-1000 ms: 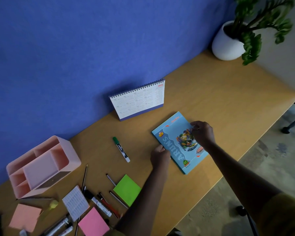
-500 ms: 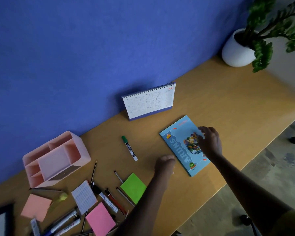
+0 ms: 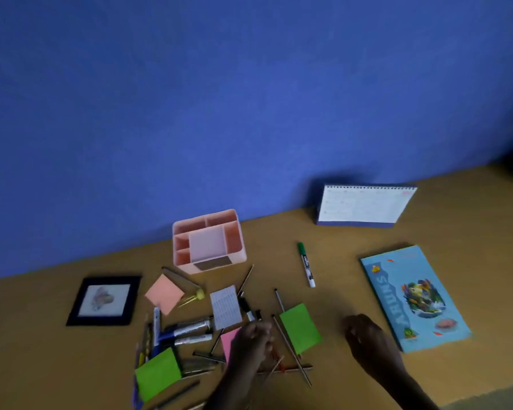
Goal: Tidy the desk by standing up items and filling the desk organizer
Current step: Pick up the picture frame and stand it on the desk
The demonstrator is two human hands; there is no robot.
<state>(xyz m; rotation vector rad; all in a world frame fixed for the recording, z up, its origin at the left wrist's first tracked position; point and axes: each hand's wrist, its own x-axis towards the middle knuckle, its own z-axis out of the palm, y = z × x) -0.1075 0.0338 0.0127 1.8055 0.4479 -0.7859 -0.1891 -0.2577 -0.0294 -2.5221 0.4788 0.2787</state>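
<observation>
A blue wall [image 3: 219, 99] filled the upper frame above the desk [image 3: 471, 291]. A calendar [image 3: 365, 207] stood at centre right; a book [image 3: 412, 297] lay flat below it. The pink organizer [image 3: 240, 257] stood upright at centre, its compartments bare. A frame [image 3: 104, 300] lay flat at lower left. The left hand [image 3: 253, 341] hovered at lower centre over scattered pens [image 3: 187, 329], fingers bunched; blur hid whether they pinched anything. The right hand [image 3: 367, 341], just left of the book, had loosely curled fingers and held nothing. A green note [image 3: 299, 328] lay between the hands, and a marker [image 3: 306, 264] lay above it.
</observation>
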